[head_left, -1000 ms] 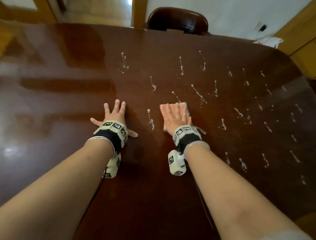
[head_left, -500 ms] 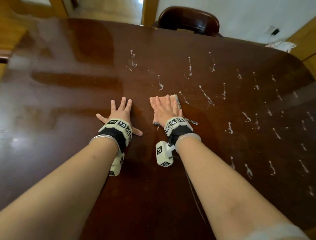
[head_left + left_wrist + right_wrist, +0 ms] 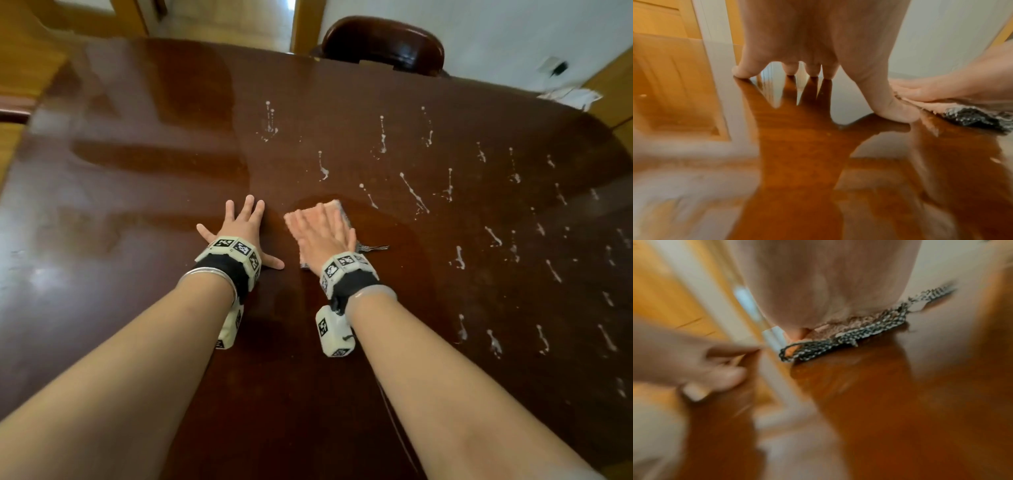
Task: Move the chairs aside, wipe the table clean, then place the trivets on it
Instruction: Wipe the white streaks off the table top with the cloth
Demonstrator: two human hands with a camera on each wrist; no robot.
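The dark glossy table (image 3: 137, 212) carries several white streaks (image 3: 414, 195) across its right half. My right hand (image 3: 320, 228) lies flat with straight fingers on a pink cloth (image 3: 337, 209) with a dark speckled edge (image 3: 849, 335), pressing it to the tabletop near the middle. My left hand (image 3: 245, 222) is spread flat on the bare wood just left of the cloth, fingertips (image 3: 812, 71) and thumb touching the surface. The cloth (image 3: 972, 113) shows at the right edge of the left wrist view. No trivets are in view.
A dark wooden chair (image 3: 383, 44) stands at the table's far edge. Crumpled white paper (image 3: 572, 96) lies at the far right corner. A doorway and wooden door frames show beyond the table. A wet wiped patch surrounds the cloth.
My right hand has slid the cloth leftward toward the left hand, wiping away the streak between them and leaving a wet patch. The left hand has stayed planted.
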